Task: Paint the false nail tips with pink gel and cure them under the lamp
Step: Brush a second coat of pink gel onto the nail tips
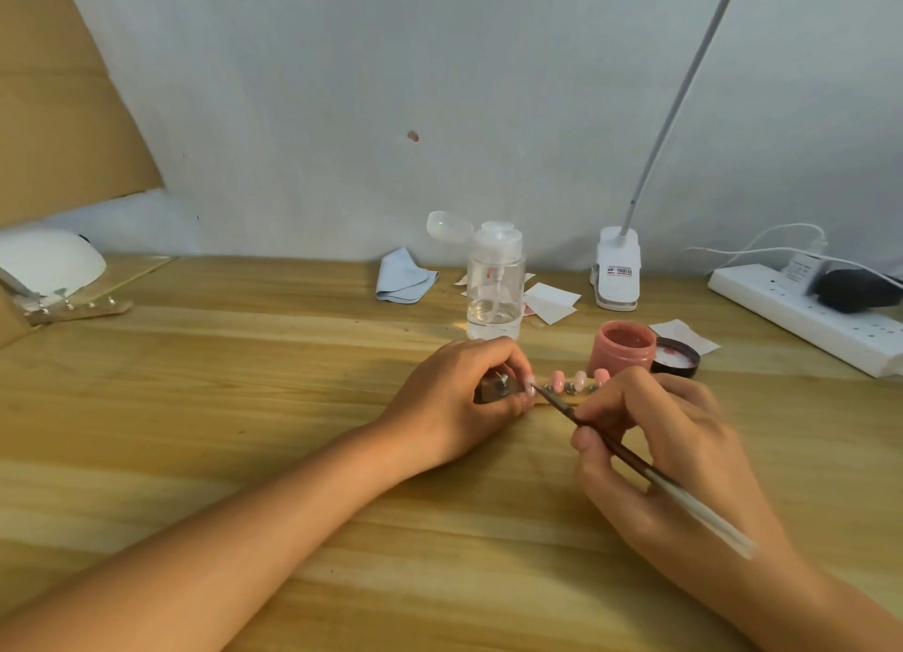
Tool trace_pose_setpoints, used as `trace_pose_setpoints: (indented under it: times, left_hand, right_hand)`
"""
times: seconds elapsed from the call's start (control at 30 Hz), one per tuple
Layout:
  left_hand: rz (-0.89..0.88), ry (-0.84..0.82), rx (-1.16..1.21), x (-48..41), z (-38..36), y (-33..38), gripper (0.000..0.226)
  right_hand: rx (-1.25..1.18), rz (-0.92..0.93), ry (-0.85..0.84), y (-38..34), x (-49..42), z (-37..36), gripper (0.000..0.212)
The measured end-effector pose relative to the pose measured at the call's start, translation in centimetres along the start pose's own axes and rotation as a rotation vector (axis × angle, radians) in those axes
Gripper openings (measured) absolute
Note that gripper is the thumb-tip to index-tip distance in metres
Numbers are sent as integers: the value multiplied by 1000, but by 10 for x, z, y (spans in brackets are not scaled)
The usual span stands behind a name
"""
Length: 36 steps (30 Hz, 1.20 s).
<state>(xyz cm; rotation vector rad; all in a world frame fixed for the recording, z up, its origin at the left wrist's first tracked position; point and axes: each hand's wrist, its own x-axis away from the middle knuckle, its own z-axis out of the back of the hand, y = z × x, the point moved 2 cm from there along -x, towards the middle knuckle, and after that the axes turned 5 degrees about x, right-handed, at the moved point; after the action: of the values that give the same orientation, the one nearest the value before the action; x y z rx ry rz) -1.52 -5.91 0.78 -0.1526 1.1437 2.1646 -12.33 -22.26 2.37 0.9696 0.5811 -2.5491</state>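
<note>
The pink gel jar (621, 348) stands open on the wooden table (244, 431); pink gel shows at its mouth, fill level not determinable; the black lid (677, 357) lies just right of the jar, inner side up, with pale residue inside. The holder strip (571, 393) lies directly in front of the jar; three pink-coated nail tips (580, 379) stand in a row on its end nearest the jar. The left hand (459, 397), left of the jar, grips the far end of the strip with its fingers curled round it. The right hand (669, 451), in front of the jar, pinches the brush (630, 451) between thumb and fingers; the brush tip reaches the strip right beside the left fingertips; contact with a nail tip cannot be confirmed. Behind and left of the jar stands a clear pump bottle (494, 285); clear liquid occupies its lower part only; its flip cap (448, 225) is hinged open. A folded blue cloth (405, 278) lies further left of the bottle; white wipes (552, 302) lie between bottle and jar, behind both. A clip lamp (618, 270) stands behind the jar; a power strip (806, 319) lies well to the jar's right. The white curing lamp (49, 260) sits far left of the jar, with a second strip (78, 307) at its front.
</note>
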Motion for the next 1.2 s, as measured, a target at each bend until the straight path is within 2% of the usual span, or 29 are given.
trace_pose_setpoints:
  times: [0.63, 0.7, 0.83, 0.97, 1.1, 1.2]
  left_hand:
    - [-12, 3, -26, 0, 0, 2, 20]
    - [-2, 1, -41, 0, 0, 1, 21]
    - [-21, -8, -42, 1, 1, 1, 19]
    - [-34, 1, -35, 1, 2, 0, 18]
    - [-11, 6, -11, 4, 3, 0, 22]
    - [19, 11, 2, 7, 4, -1, 24]
  right_hand:
    - [-73, -78, 19, -4, -2, 3, 6]
    - [-141, -104, 83, -5, -2, 7, 9]
    - [-353, -286, 283, 6, 0, 13, 4]
    - [-517, -477, 466, 23, -1, 16, 26]
    - [-580, -541, 537, 30, -3, 18, 26]
    - [-580, -546, 513, 29, -2, 17, 20]
